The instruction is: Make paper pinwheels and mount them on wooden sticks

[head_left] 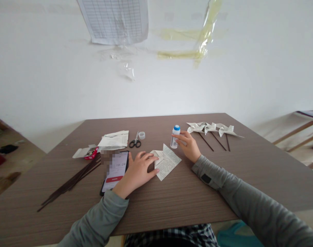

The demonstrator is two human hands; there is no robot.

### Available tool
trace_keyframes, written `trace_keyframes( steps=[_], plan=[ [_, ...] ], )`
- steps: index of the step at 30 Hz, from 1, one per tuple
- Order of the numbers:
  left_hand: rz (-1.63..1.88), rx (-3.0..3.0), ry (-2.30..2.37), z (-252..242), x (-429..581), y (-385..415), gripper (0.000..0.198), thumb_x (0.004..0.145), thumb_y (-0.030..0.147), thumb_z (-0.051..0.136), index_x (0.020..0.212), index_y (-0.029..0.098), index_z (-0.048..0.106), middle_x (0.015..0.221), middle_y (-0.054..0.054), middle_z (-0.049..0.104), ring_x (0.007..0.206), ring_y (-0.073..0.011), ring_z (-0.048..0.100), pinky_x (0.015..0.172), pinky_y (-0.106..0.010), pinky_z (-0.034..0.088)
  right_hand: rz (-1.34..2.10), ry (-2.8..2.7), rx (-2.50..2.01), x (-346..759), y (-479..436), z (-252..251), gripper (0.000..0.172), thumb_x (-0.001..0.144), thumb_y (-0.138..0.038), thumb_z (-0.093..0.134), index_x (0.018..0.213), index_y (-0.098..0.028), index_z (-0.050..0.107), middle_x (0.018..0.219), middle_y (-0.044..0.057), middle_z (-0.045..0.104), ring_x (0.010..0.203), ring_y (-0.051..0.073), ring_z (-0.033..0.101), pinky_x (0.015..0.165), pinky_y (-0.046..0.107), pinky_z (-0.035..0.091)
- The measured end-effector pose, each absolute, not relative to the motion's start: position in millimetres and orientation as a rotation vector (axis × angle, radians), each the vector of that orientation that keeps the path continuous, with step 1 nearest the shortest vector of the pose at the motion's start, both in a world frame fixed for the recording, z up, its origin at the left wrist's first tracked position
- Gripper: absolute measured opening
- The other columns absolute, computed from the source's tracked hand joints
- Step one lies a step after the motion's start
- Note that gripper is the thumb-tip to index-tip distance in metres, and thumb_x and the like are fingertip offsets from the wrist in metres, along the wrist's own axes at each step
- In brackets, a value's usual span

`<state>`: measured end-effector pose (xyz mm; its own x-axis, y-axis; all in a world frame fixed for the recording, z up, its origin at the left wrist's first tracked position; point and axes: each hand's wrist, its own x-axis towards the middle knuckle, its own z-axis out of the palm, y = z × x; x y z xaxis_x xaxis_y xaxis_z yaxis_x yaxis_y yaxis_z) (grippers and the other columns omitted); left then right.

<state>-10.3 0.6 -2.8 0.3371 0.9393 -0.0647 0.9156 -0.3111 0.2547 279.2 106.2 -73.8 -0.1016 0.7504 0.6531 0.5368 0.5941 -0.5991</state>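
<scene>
A printed sheet of paper (169,164), partly folded into points, lies on the table in front of me. My left hand (139,169) rests at its left edge, fingers spread, with the thumb and index fingertips touching the paper. Just beyond the sheet, a white glue bottle (175,140) with a blue top stands upright. My right hand (188,145) has its fingers around the bottle's right side, one finger crossing its front. Part of the paper's left side is hidden beneath my left fingers.
Left of my left hand lies a phone (115,171), near dark sticks (71,178) and a small red box (90,153). Scissors (135,141), a clear cap (142,135) and a paper stack (115,140) sit farther back. Several paper pinwheels (210,128) lie at right.
</scene>
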Motion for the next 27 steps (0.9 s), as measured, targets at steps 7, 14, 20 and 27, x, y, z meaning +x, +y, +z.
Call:
trace_keyframes(
  steps=[7,14,20,27],
  plan=[
    [0.117,2.354,1.669,-4,-11,2,0.051,0.109,0.039,0.078,0.159,0.041,0.077,0.179,-0.008,0.065,0.174,-0.0493,0.045,0.137,-0.099,0.011,0.225,-1.847,-1.056,281,103,-69,0.038,0.108,-0.021,0.069,0.133,-0.037,0.093,0.140,0.012,0.075,0.127,0.033,0.078,0.110,0.051,0.067],
    [0.147,2.365,1.674,-7,-11,1,0.050,0.108,0.040,0.077,0.159,0.040,0.078,0.177,-0.009,0.067,0.173,-0.0503,0.047,0.138,-0.097,0.013,0.315,-1.797,-1.051,281,102,-67,0.032,0.104,-0.021,0.071,0.117,-0.035,0.096,0.137,0.010,0.077,0.124,0.031,0.079,0.111,0.049,0.067],
    [0.103,2.350,1.680,-4,-11,1,0.051,0.109,0.040,0.075,0.160,0.040,0.076,0.179,-0.008,0.065,0.175,-0.0493,0.044,0.138,-0.097,0.011,0.444,-1.629,-1.033,283,104,-66,0.015,0.094,-0.031,0.079,0.079,-0.026,0.078,0.139,0.012,0.080,0.131,0.034,0.079,0.122,0.055,0.061],
    [0.136,2.374,1.656,-6,-12,2,0.050,0.109,0.041,0.075,0.158,0.039,0.077,0.178,-0.009,0.066,0.173,-0.0492,0.046,0.140,-0.094,0.015,0.749,-1.454,-1.040,282,112,-73,0.057,0.071,-0.048,0.099,0.109,-0.030,0.061,0.127,0.012,0.085,0.115,0.036,0.087,0.108,0.062,0.072]
  ],
)
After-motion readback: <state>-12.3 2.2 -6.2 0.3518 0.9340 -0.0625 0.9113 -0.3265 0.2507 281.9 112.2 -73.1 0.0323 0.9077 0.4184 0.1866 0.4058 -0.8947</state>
